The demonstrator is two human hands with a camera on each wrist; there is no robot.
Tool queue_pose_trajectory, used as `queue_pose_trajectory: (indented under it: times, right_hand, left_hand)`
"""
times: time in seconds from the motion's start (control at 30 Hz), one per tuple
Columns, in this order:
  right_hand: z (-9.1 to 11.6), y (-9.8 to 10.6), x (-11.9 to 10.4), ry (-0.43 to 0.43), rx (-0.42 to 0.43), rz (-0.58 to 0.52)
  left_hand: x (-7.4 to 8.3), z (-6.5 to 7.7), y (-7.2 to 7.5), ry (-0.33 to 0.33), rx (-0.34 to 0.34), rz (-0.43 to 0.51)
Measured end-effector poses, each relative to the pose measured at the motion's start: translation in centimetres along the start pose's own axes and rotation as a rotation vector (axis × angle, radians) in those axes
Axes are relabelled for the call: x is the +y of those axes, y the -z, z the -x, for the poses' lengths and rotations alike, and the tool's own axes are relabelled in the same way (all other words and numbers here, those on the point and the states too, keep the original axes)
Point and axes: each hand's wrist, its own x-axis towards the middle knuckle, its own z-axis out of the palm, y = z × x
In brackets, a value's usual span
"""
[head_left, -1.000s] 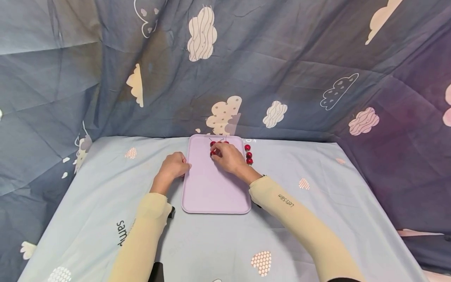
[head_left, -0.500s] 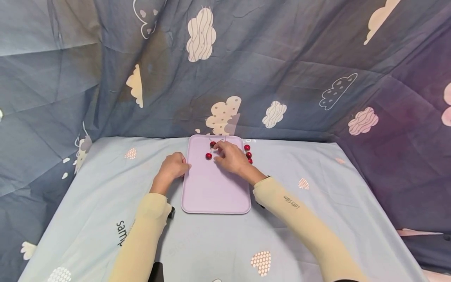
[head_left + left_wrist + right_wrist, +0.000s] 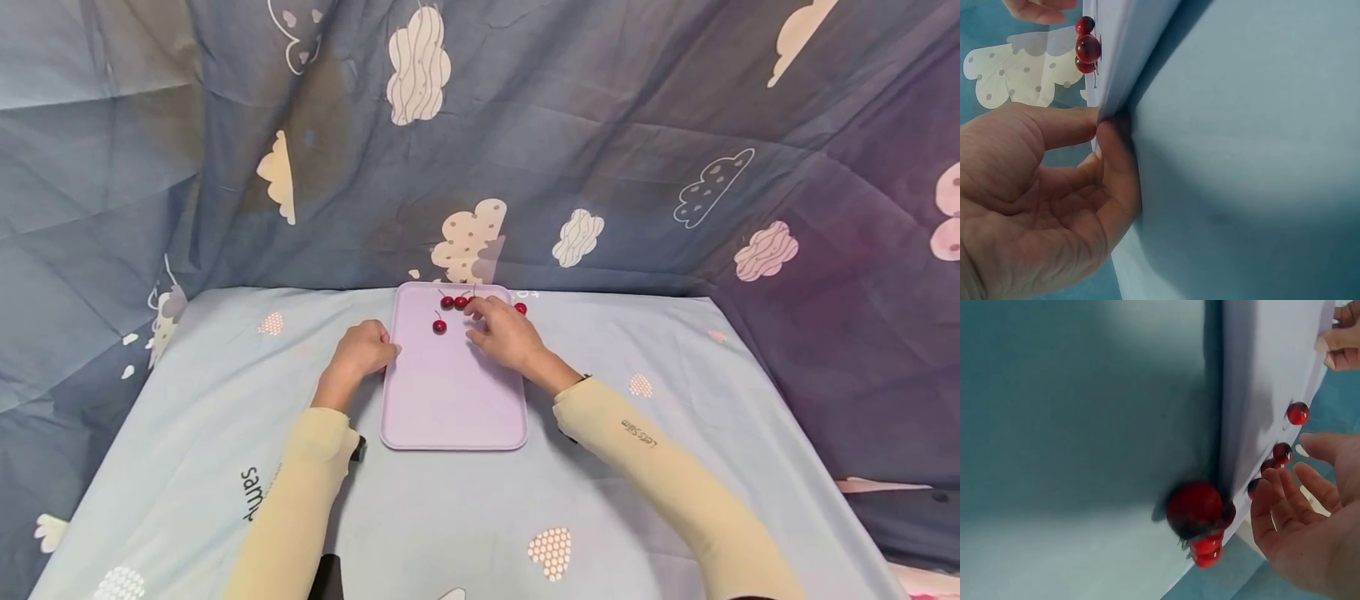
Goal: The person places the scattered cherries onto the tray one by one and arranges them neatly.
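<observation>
A pale purple tray (image 3: 450, 408) lies on the cloth. My left hand (image 3: 366, 347) pinches its left rim between thumb and fingers, which the left wrist view (image 3: 1054, 187) shows close up. Several red cherries with thin stems are on the tray's far part. One cherry (image 3: 439, 327) sits nearer than the row behind it, where another cherry (image 3: 447, 302) is leftmost. My right hand (image 3: 506, 333) hovers over the tray's far right side, thumb and fingers apart with nothing between them. Its fingertips partly cover the row's right end.
Just right of the tray are several small red fruits (image 3: 1194, 509) with green bits, mostly behind the right hand in the head view; one red fruit (image 3: 521, 308) shows past it. A patterned dark cloth (image 3: 637, 167) hangs behind the table.
The right hand has let go of the near cherry and drawn back to the right, uncovering more of the row. The left hand stays on the rim. The head view has shifted slightly.
</observation>
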Motion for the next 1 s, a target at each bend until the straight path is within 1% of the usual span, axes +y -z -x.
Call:
queue_pose_trajectory:
  times: [0.23, 0.47, 0.6, 0.77, 1.0]
  right_hand:
    - [-1.2, -1.6, -1.7, 0.044, -0.017, 0.053]
    - [-2.2, -2.5, -3.1, 0.073, -0.002, 0.082]
    - [-2.4, -2.6, -3.2, 0.076, 0.0, 0.099]
    - [-2.5, -2.6, -3.0, 0.083, -0.001, 0.095]
    - [-2.6, -2.5, -3.0, 0.062, -0.004, 0.104]
  left_hand:
    - [-0.2, -0.1, 0.0, -0.011, 0.013, 0.011]
    - [-0.3, -0.1, 0.0, -0.018, 0.025, 0.02]
    - [-0.2, 0.1, 0.0, -0.018, 0.023, 0.021]
    - [-0.4, 0.1, 0.0, -0.021, 0.024, 0.012]
    - [-0.4, 0.2, 0.0, -0.026, 0.03, 0.01]
